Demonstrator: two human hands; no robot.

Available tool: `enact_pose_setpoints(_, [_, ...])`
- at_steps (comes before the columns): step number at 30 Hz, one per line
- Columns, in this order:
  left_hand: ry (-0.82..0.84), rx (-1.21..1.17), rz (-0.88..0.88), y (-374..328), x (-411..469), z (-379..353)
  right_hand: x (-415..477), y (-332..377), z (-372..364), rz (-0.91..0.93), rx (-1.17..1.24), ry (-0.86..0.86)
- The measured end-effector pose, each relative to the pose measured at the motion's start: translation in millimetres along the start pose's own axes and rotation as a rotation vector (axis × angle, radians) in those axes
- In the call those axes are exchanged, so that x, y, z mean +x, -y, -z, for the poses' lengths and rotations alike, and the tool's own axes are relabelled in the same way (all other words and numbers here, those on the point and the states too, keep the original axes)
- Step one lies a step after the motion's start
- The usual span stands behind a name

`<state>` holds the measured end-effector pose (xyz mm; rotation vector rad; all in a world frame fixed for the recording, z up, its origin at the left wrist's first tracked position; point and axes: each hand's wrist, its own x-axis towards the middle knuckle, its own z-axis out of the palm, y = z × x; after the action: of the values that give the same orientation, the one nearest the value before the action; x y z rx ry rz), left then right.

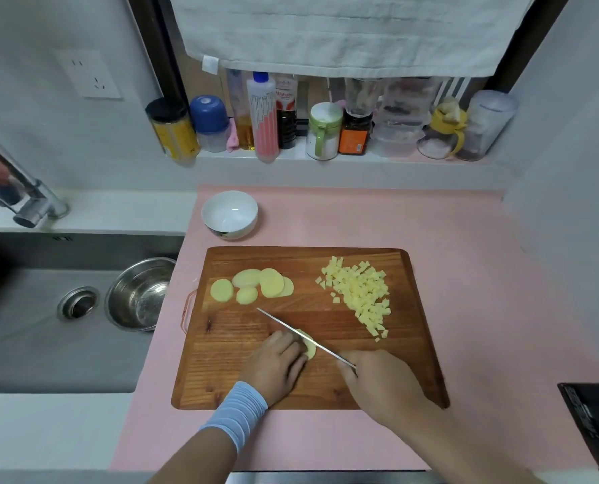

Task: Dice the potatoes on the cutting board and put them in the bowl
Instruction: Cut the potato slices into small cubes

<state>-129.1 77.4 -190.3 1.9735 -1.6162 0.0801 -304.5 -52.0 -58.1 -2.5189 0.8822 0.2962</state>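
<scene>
A wooden cutting board lies on the pink counter. Several round potato slices lie at its back left, and a heap of potato dice sits at its back right. My left hand, with a blue wristband, presses down on a potato slice near the board's front. My right hand grips a knife by its handle; the blade rests across that slice, tip pointing back left. An empty white bowl stands behind the board's left corner.
A steel sink with a metal bowl in it lies to the left, faucet above. Bottles and jars line the back ledge under a hanging towel. A black appliance edge sits at the right front.
</scene>
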Motion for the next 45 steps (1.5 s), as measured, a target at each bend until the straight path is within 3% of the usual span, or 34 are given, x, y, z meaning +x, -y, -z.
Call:
enact_pose_setpoints(12, [0.014, 0.04, 0.045, -7, 0, 1, 34, 2, 1, -0.029, 0.062, 0.114])
enact_pose_setpoints(28, [-0.044, -0.011, 0.03, -9, -6, 0, 4, 11, 2, 0.1, -0.042, 0.025])
enact_pose_setpoints(45, [-0.081, -0.013, 0.025, -12, -6, 0, 31, 21, -7, 0.001, -0.008, 0.093])
